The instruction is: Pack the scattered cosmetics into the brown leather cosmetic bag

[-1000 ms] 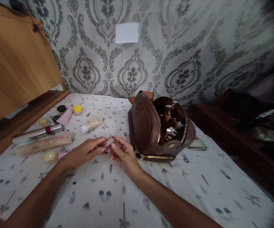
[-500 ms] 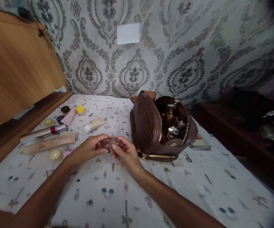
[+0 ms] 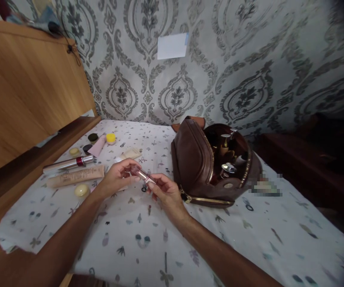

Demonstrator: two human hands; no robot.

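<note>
Both hands meet in front of the brown bag, around a small pinkish tube with a shiny band [image 3: 143, 175]. My left hand [image 3: 120, 178] pinches its upper left end between thumb and fingers. At the lower right end, my right hand [image 3: 167, 194] grips it with thumb and fingertips. The tube is tilted, its left end higher. Just right of my right hand stands the brown leather bag [image 3: 191, 153], unzipped, with bottles and silver-capped items inside. A cream tube [image 3: 131, 153] lies behind my left hand, partly hidden by it.
On the patterned white cloth [image 3: 148, 259] at left lie a beige tube [image 3: 76, 176], a silver tube [image 3: 67, 163], a pink tube [image 3: 97, 146], a yellow-lidded jar [image 3: 111, 138] and a cream-lidded jar [image 3: 81, 190]. A wooden panel [image 3: 34, 79] bounds the left; the patterned wall stands behind.
The view has shifted, so the bag and jars appear farther right. My hands have drawn slightly apart along the small tube, showing more of it and its shiny band.
</note>
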